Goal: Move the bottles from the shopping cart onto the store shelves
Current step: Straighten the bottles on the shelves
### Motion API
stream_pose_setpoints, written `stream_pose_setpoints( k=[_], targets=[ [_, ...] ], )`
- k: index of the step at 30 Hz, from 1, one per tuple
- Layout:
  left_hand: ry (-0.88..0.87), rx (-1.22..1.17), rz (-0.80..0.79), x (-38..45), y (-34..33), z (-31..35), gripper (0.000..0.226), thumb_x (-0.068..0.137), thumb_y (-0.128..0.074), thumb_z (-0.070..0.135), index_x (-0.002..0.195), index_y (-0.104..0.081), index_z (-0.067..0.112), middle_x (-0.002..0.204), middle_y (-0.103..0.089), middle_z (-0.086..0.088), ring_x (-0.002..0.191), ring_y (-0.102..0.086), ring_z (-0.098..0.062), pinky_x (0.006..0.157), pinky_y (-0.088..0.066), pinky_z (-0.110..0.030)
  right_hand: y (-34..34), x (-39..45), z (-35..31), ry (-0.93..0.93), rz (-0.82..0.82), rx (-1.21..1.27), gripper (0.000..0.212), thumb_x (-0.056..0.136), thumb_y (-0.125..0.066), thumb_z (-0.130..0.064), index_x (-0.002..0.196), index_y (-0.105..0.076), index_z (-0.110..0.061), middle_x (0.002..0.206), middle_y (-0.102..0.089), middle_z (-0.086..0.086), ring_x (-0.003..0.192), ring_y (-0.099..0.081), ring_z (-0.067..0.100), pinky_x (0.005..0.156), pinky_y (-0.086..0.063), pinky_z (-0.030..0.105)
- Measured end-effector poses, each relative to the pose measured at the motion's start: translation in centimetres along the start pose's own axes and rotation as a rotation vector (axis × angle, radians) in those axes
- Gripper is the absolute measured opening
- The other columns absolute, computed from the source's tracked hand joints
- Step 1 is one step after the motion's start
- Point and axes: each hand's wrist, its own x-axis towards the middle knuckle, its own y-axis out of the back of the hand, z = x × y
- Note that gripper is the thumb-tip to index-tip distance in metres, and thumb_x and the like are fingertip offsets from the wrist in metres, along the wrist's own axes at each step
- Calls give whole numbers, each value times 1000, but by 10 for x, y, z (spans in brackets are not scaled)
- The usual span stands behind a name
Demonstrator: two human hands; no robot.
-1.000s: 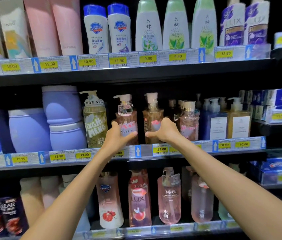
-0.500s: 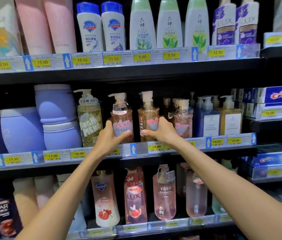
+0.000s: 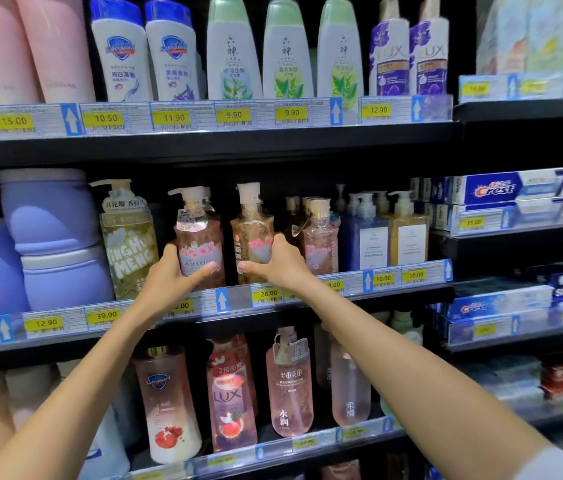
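Pink-labelled, the Kustie pump bottle (image 3: 200, 242) is being held upright on the middle shelf (image 3: 231, 301), spout pointing left, by the left hand (image 3: 172, 277) — fingers wrapped round it. The amber pump bottle (image 3: 251, 233) beside it is being gripped by the right hand (image 3: 278, 263) — grips unchanged from a second ago.

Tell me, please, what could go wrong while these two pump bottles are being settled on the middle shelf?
The left hand grips the pink Kustie bottle close beside the green pump bottle; a nudge might tip that neighbour. The right hand holds the amber bottle near the shelf edge, so it could slip off if released early.
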Motion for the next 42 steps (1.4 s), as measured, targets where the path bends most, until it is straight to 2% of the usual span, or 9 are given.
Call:
stream_pose_setpoints(
  k=[7, 11, 14, 16, 18, 24, 27, 33, 42],
  targets=[
    [33, 129, 25, -10, 3, 16, 48, 83, -68, 40, 102, -44, 3, 97, -58, -8, 87, -57, -25, 57, -40, -27, 7, -25, 6, 148, 174, 13, 58, 93, -59, -31, 137, -35, -2, 136, -48, 13, 124, -47, 26, 101, -43, 40],
    [-238, 191, 415, -36, -11, 51, 46, 87, -66, 18, 124, -47, -3, 117, -53, -20, 109, -50, -34, 90, -39, -35, 58, -66, 51, 326, 496, 130, 13, 94, -57, -21, 106, -57, -17, 89, -63, -9, 84, -61, 7, 76, -51, 22],
    [-423, 87, 491, -58, -49, 101, 34, 88, -64, 10, 118, -53, -2, 110, -56, -16, 98, -51, -23, 90, -35, -22, 113, -78, 101, 202, 675, 51, 7, 93, -57, -14, 99, -56, -16, 88, -60, -8, 84, -60, 12, 74, -44, 10],
    [-466, -48, 331, -62, -86, 135, 31, 90, -61, 9, 119, -54, 1, 113, -58, -11, 100, -53, -17, 90, -35, -16, 136, -73, 129, 58, 617, -19, 22, 94, -57, -15, 115, -55, -6, 110, -60, 6, 102, -57, 22, 88, -45, 24],
    [-423, -127, 177, -60, -122, 162, 34, 93, -57, 12, 125, -52, 3, 121, -58, -9, 110, -54, -19, 94, -35, -18, 144, -66, 145, 9, 516, -82, 34, 95, -56, -15, 125, -49, -2, 124, -53, 11, 114, -50, 22, 92, -36, 20],
    [-176, -88, -7, -37, -191, 190, 56, 99, -46, 17, 146, -22, 1, 151, -31, -13, 139, -30, -24, 109, -21, -25, 147, -44, 152, -26, 398, -201, 52, 97, -49, -16, 141, -28, 2, 136, -44, 17, 126, -42, 28, 101, -34, 31],
    [-123, -29, -20, -26, -201, 196, 50, 98, -47, 13, 140, -27, -5, 140, -40, -21, 130, -39, -32, 105, -34, -41, 150, -38, 139, -165, 372, -313, 61, 99, -46, -19, 146, -14, 4, 138, -42, 19, 125, -45, 32, 95, -40, 37],
    [-50, 48, -33, -10, -205, 205, 39, 97, -51, 16, 125, -34, -6, 118, -52, -22, 104, -52, -32, 75, -39, -33, 174, -26, 123, 26, 466, -557, 33, 91, -57, 0, 120, -42, -3, 121, -49, 16, 111, -50, 29, 80, -42, 30],
    [35, 31, -23, 3, -205, 206, 27, 95, -56, 18, 94, -31, 8, 96, -46, -14, 82, -40, -21, 54, -26, -25, 220, 18, 109, -111, -7, -549, 43, 87, -69, -15, 121, -47, 0, 120, -56, 14, 109, -56, 29, 73, -41, 29]
  ],
)
